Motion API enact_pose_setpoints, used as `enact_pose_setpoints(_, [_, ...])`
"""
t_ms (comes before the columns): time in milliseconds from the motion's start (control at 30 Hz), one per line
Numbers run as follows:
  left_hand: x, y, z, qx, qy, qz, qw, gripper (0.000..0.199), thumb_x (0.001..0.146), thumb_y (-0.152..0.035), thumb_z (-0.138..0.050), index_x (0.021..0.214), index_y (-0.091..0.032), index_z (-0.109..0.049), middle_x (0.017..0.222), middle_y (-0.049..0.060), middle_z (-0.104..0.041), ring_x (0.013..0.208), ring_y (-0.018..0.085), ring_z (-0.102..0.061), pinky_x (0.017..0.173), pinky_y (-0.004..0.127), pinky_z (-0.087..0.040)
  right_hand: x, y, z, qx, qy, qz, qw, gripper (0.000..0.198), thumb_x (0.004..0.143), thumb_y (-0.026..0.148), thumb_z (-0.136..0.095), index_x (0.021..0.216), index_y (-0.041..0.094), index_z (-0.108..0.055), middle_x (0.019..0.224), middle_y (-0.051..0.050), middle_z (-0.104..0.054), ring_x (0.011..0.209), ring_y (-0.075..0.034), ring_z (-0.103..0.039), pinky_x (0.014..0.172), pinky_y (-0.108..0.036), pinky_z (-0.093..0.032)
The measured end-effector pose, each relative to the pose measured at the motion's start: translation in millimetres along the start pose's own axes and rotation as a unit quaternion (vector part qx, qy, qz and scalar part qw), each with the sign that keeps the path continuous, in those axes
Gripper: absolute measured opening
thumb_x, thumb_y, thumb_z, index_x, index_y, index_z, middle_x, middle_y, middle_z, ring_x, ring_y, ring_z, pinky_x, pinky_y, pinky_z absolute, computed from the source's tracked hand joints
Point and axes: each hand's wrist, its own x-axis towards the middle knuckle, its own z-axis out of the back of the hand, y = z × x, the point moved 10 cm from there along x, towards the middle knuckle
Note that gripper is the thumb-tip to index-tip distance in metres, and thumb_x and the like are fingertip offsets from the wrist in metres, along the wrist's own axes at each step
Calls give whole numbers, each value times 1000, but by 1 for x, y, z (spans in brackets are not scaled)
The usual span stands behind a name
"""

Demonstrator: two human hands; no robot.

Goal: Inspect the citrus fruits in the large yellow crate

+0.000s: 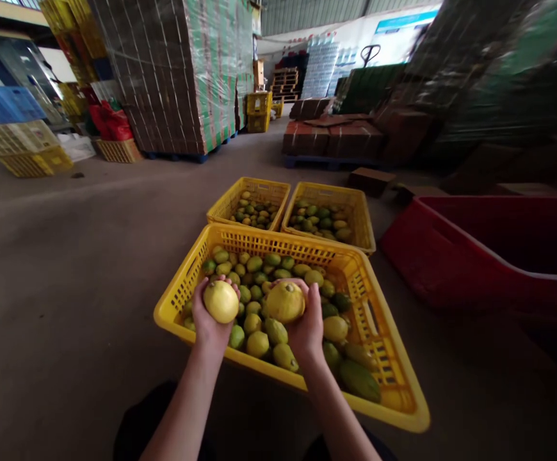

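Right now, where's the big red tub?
In the head view, the red tub is at the right edge, beside the back-right yellow crate.

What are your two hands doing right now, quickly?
Left hand: holding one round yellow fruit, cupped in the palm.
Right hand: holding a second yellow fruit, also cupped.

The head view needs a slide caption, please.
One lemon in left hand, another in right hand, above a yellow plastic crate.
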Motion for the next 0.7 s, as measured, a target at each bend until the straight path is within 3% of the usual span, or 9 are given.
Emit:
enact_pose_setpoints(67, [-2, -1, -4, 68, 34, -51, 996, 33, 87, -29, -51, 64, -14, -69, 64, 4, -69, 62, 14, -67, 63, 23, -54, -7, -1, -12, -32, 30, 19, 999, 64, 86, 75, -43, 71, 19, -70, 72, -5, -69, 71, -20, -64, 67, -31, -51])
enact_pose_setpoints(200, [-5, 1, -13, 178, 114, -105, 972, 31, 82, -29, -52, 63, -15, -72, 65, 6, -69, 66, 16, -67, 66, 23, -53, -21, 5, -29, -88, 66, 83, 990, 57, 92, 63, -44, 70, 20, -75, 72, -4, -72, 70, -20, -65, 72, -31, -51])
enact_pose_setpoints(500, [-21, -13, -26, 256, 212, -213, 919, 33, 82, -33, -54, 63, -17, -76, 72, 6, -72, 78, 18, -66, 80, 25, -52, -28, 29, -30, -119, 120, 186, 968, 51, 98, 48, -40, 81, 22, -80, 80, -4, -76, 76, -22, -68, 72, -33, -50])
enact_pose_setpoints(600, [-24, -14, -29, 258, 217, -223, 915, 32, 82, -33, -56, 62, -17, -75, 71, 6, -72, 78, 19, -67, 81, 26, -53, -29, 28, -28, -110, 112, 198, 968, 51, 98, 50, -41, 80, 23, -80, 81, -4, -76, 78, -22, -68, 74, -33, -51])
enact_pose_setpoints(700, [-11, -8, -19, 226, 141, -154, 952, 29, 83, -31, -58, 62, -17, -72, 69, 4, -70, 74, 16, -67, 76, 23, -54, -19, 4, -21, -94, 68, 108, 987, 60, 98, 56, -34, 77, 20, -78, 78, -5, -75, 76, -21, -68, 73, -33, -52])
